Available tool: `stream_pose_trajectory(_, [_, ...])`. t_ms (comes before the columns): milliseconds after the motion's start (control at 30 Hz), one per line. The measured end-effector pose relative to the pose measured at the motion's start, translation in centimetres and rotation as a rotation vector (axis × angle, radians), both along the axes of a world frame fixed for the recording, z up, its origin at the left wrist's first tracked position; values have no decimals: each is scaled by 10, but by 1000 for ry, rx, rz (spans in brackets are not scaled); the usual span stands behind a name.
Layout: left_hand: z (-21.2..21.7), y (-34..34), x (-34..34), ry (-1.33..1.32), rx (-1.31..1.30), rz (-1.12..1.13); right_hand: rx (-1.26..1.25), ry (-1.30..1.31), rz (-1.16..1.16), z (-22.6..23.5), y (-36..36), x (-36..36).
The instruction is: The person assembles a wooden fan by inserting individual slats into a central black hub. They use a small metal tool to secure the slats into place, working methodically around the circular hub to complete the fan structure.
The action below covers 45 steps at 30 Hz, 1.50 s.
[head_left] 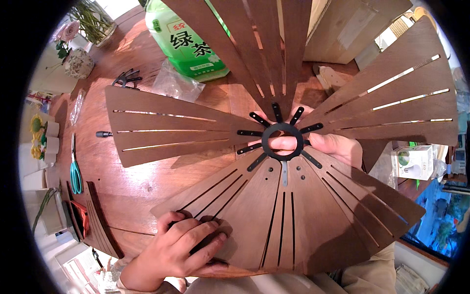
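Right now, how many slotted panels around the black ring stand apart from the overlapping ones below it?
3: the left panel, the top panel, partly out of frame, and the right panel. No other seems hidden.

Warm, fairly bright light leaves a pale glare on the glossy wooden table (139, 181), while dark, soft-edged shadows fall across the lower brown panels (313, 220) and beside the left hand (176, 247). The middle looks reasonably sharp, but fisheye distortion bends the surroundings toward a black border, where small details turn soft. A bluish patch (443, 215) glows at lower right.
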<state>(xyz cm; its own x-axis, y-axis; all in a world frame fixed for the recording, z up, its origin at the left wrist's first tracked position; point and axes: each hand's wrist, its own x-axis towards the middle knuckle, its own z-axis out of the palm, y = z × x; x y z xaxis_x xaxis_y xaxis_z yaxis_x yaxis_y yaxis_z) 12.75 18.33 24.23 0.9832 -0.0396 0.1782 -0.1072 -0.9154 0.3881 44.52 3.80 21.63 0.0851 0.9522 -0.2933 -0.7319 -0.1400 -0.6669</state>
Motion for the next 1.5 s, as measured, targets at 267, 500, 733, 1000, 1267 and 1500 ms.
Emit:
stream_pose_trajectory(267, [-2, 56, -28, -549, -80, 631, -190, 494, 30, -8, -12, 10])
stream_pose_trajectory(500, [26, 176, -23, -201, -21, 1029, 55, 454, 267, -25, -12, 26])
stream_pose_trajectory(733, [-21, 177, 3, -225, 83, 770, 21, 523, 362, -22, -11, 34])
stream_pose_trajectory(1000, [-28, 173, 13, -198, 37, 807, 189, 656, 427, -47, -3, 35])
stream_pose_trajectory(1267, [29, 127, 11, -564, -240, 911, 77, 504, 189, -22, -9, 27])
stream_pose_trajectory(1500, [46, -5, 69, -226, -530, 360, 136, 544, 171, -39, 1, 22])
